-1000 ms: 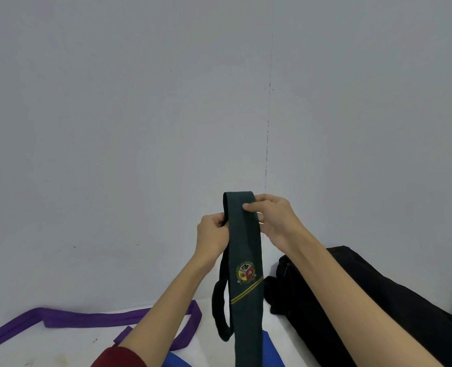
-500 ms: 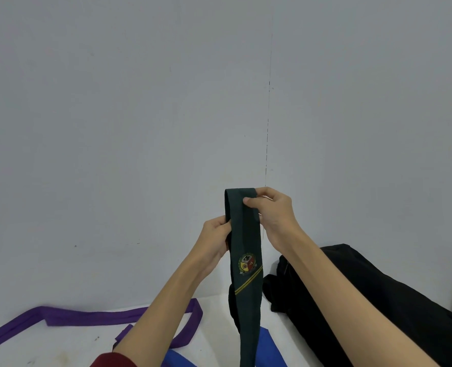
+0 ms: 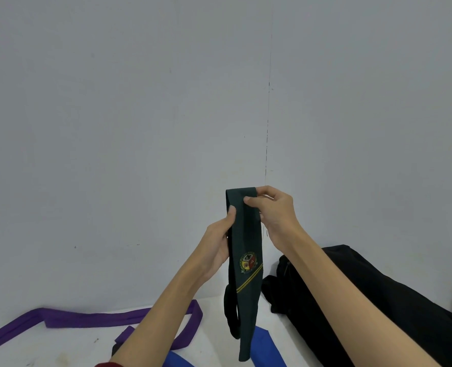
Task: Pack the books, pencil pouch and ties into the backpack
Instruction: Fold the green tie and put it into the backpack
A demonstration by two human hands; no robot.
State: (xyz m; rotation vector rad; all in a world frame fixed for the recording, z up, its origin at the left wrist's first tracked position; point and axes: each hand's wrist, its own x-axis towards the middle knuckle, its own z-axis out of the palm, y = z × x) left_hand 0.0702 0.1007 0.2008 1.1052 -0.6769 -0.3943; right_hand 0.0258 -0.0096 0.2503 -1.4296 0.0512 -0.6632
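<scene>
Both hands grasp the folded green tie (image 3: 244, 234), centre frame.
Left hand (image 3: 219, 242) and right hand (image 3: 275, 213) pinch its top; the black backpack (image 3: 378, 300) is cropped at lower right.

Even, dim light; sharp centre, edges perhaps slightly bowed.

Blue tie (image 3: 265, 348) and black backpack (image 3: 378, 300) both cut off by bottom edge

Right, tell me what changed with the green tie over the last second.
The green tie was lifted slightly: its folded top rose a little with the right hand, and the left hand's thumb slid up its edge. The hanging loop swung. Both hands kept their grip; the purple tie, blue tie and backpack stayed put.
</scene>
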